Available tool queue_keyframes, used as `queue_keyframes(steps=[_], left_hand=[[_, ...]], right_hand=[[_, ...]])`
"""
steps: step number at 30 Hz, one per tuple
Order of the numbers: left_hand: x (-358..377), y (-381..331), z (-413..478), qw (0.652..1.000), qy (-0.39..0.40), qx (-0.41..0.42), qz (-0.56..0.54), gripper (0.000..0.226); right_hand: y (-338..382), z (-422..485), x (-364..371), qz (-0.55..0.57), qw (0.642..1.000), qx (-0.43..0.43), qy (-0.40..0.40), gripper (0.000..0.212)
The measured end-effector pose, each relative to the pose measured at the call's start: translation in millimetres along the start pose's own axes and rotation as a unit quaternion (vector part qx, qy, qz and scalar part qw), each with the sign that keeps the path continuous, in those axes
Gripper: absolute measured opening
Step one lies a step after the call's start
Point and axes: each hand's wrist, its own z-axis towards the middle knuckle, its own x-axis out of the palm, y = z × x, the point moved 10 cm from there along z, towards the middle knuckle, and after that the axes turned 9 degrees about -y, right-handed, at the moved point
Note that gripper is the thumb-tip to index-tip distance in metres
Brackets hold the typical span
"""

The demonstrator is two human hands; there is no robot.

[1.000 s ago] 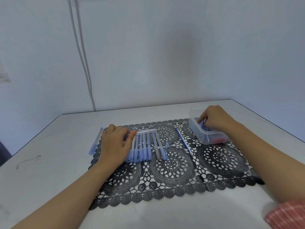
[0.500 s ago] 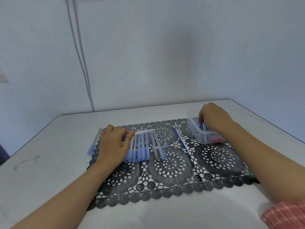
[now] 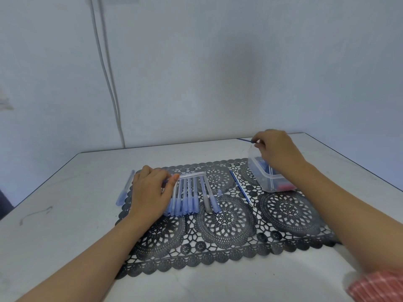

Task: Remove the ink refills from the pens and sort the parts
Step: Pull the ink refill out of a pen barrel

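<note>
Refill (image 3: 245,140), thin and blue, now sits above the far rim of the clear tub (image 3: 261,182), pinched in the right hand (image 3: 277,149), which was down inside the tub a moment ago. It is probably the next piece to sort. The left hand (image 3: 150,192) lies over the pen barrels (image 3: 187,199); I cannot tell whether it grips any.

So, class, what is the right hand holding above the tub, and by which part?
A thin blue ink refill, pinched at the fingertips of the right hand; one end pokes out leftward, the rest is hidden behind the hand.

Blue pens (image 3: 185,199) side by side, refill (image 3: 241,189) beside
</note>
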Motion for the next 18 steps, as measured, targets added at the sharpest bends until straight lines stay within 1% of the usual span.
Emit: queue_keyframes(steps=[3, 6, 7, 9, 11, 13, 15, 18], left_hand=[[0, 1, 0, 1.0, 0.0, -0.003, -0.001, 0.044], [0, 1, 0, 1.0, -0.001, -0.003, 0.0, 0.044], [0, 1, 0, 1.0, -0.001, -0.002, 0.0, 0.044], [1, 1, 0, 1.0, -0.001, -0.002, -0.002, 0.044], [0, 1, 0, 1.0, -0.002, -0.002, -0.004, 0.043], [-1, -1, 0, 1.0, -0.003, -0.001, -0.007, 0.043], [-1, -2, 1, 1.0, -0.004, 0.002, -0.008, 0.042], [-1, -2, 1, 1.0, -0.003, 0.002, -0.01, 0.041]], right_hand=[[27, -8, 0, 0.067, 0.997, -0.043, 0.004, 0.026], [48, -20, 5, 0.087, 0.993, -0.074, 0.027, 0.045], [56, -25, 6, 0.091, 0.991, -0.089, 0.036, 0.046], [71, -36, 11, 0.099, 0.985, -0.126, 0.057, 0.04], [81, -46, 18, 0.105, 0.98, -0.146, 0.086, 0.039], [88, -53, 26, 0.091, 0.976, -0.165, 0.105, 0.047], [94, -59, 32, 0.067, 0.974, -0.19, 0.107, 0.056], [95, -62, 40, 0.033, 0.972, -0.207, 0.109, 0.064]])
